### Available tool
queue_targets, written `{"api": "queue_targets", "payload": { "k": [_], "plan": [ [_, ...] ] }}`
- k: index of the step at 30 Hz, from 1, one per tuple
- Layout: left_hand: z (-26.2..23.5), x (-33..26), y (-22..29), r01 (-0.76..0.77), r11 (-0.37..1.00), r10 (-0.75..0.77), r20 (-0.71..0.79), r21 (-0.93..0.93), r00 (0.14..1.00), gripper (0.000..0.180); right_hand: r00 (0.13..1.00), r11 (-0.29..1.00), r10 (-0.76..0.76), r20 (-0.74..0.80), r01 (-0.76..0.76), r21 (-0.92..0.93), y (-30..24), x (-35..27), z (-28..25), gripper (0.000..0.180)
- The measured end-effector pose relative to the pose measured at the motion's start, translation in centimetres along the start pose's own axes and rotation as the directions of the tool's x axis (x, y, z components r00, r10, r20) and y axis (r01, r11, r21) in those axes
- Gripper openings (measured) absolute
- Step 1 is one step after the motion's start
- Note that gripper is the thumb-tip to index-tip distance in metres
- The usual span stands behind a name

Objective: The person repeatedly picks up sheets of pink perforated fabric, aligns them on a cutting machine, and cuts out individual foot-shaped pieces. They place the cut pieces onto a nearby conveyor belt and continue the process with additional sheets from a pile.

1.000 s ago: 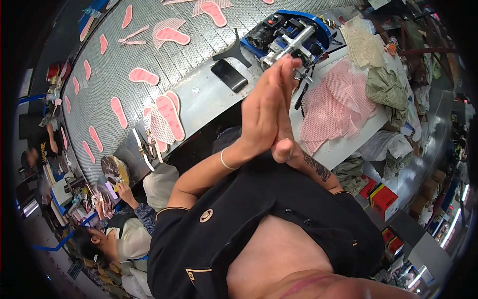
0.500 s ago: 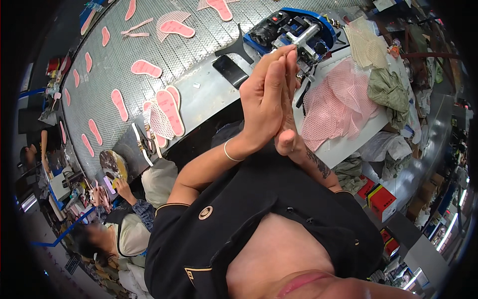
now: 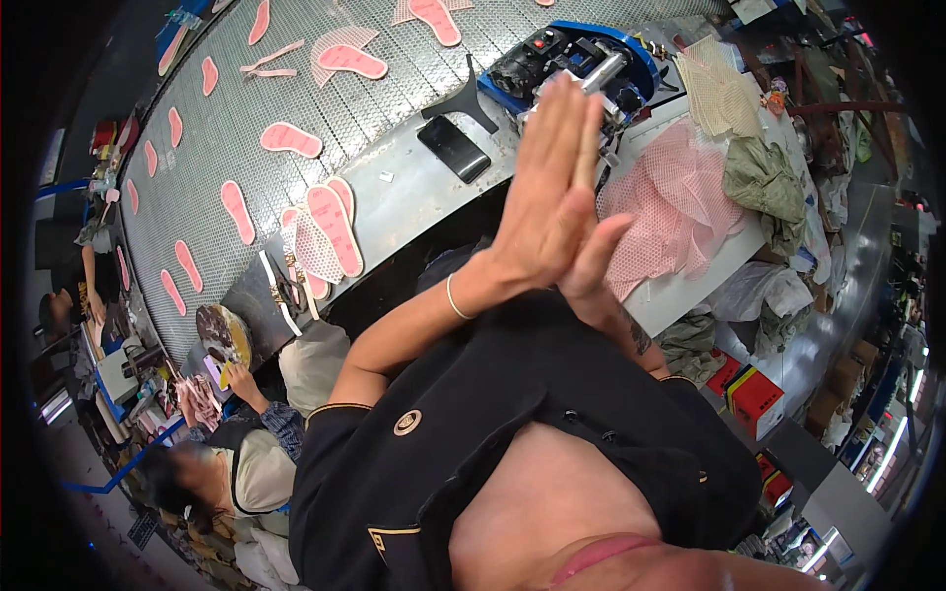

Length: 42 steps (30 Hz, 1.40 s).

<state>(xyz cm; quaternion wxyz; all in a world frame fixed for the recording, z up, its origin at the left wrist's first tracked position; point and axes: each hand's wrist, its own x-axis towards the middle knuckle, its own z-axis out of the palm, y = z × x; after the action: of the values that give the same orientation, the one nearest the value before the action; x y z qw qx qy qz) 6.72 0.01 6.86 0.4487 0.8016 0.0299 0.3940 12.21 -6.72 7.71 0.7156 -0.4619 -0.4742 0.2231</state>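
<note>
My left hand point(image 3: 542, 207) and right hand point(image 3: 591, 251) press flat together, grasping nothing; one black phone point(image 3: 453, 148) lies beyond-left.

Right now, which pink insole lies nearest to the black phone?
The long pink insole in the stack at the belt's near edge, left of the black phone; the others lie farther up the belt.
</note>
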Motion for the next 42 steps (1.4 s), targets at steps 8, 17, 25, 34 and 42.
{"api": "queue_targets", "payload": {
  "k": [8, 17, 25, 34, 42],
  "plan": [
    [2.0, -1.6, 1.2, -0.041, 0.999, 0.041, 0.014, 0.011, 0.999, 0.079, 0.996, 0.973, 0.073, -0.048, -0.061, 0.222, -0.6, 1.2, -0.8, 0.087],
    [1.9, -2.1, 2.2, -0.106, 0.994, 0.104, 0.062, 0.024, 0.993, 0.069, 0.995, 0.987, 0.095, -0.015, -0.092, 0.131, -0.7, 2.4, -2.2, 0.092],
    [0.2, -1.2, 2.8, -0.164, 0.986, 0.156, -0.244, -0.015, 0.957, 0.041, 0.874, 0.981, -0.083, -0.48, -0.012, -0.192, -2.5, 5.6, -0.4, 0.066],
    [-1.3, -1.4, 2.6, -0.026, 0.999, 0.036, -0.342, 0.032, 0.939, 0.03, 0.931, 0.536, -0.313, -0.188, 0.01, -0.844, -2.3, 4.1, -2.0, 0.067],
    [-2.7, -0.9, 3.2, -0.016, 0.993, 0.052, -0.302, 0.121, 0.952, 0.022, 0.908, 0.416, -0.399, -0.131, 0.051, -0.908, -3.4, 4.4, -1.1, 0.077]
  ]
}}
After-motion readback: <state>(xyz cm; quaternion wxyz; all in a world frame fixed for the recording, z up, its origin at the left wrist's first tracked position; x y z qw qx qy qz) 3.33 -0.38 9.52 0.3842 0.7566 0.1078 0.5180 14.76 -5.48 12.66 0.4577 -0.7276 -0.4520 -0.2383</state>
